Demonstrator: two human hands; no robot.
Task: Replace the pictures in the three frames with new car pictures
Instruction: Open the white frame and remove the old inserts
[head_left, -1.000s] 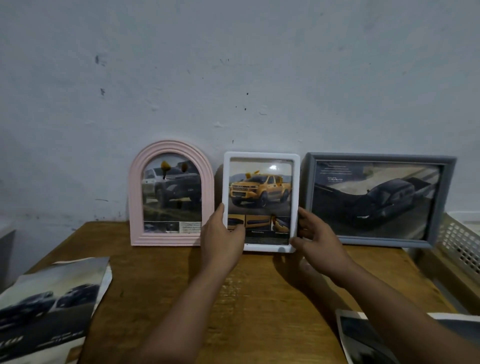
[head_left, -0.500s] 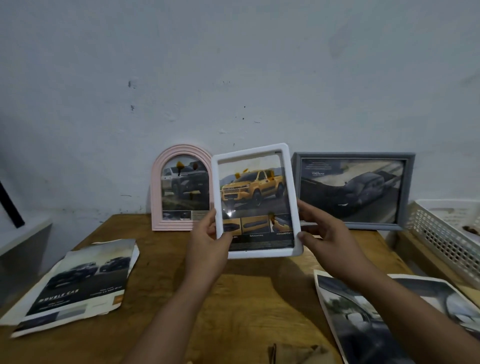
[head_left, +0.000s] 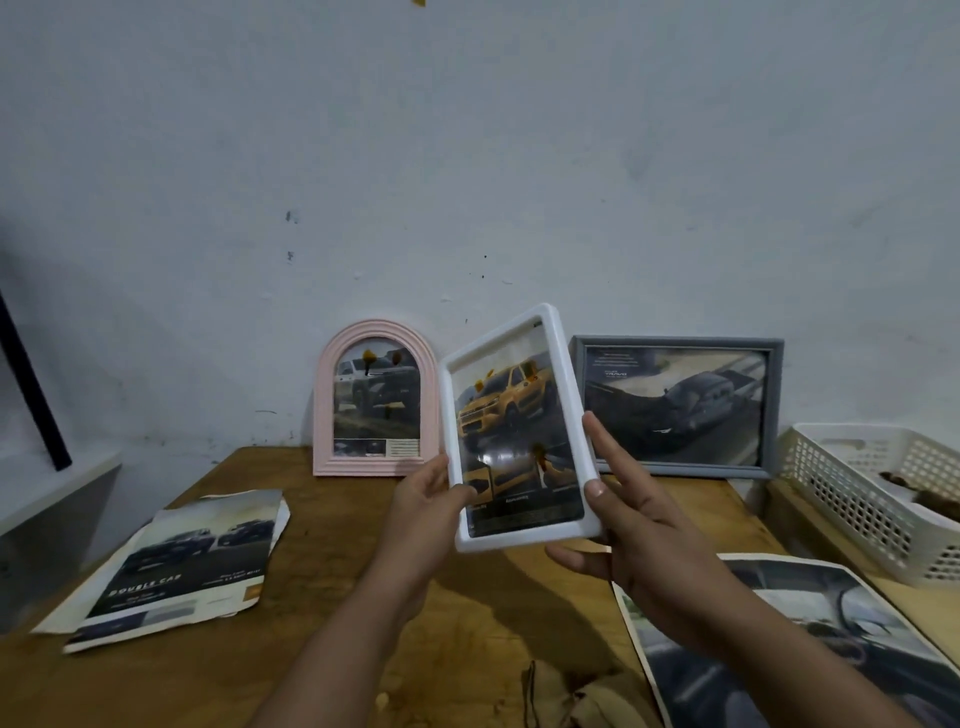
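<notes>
I hold a white rectangular frame (head_left: 566, 358) with a yellow pickup picture in the air above the table, tilted to the right. My left hand (head_left: 423, 499) grips its lower left edge. My right hand (head_left: 639, 525) grips its right edge, thumb on the front. A pink arched frame (head_left: 324, 395) with a grey truck picture leans on the wall at the left. A grey wide frame (head_left: 774, 405) with a dark car picture leans on the wall at the right.
A loose car print (head_left: 176, 566) lies on the wooden table (head_left: 322, 587) at the left, another large print (head_left: 810, 639) at the right. A white perforated basket (head_left: 852, 499) stands at the far right. A crumpled brown paper (head_left: 571, 696) lies near the front edge.
The white frame has been lifted from its place against the wall, pulled toward me and tilted. Both hands came back with it. The view has drawn back from the wall.
</notes>
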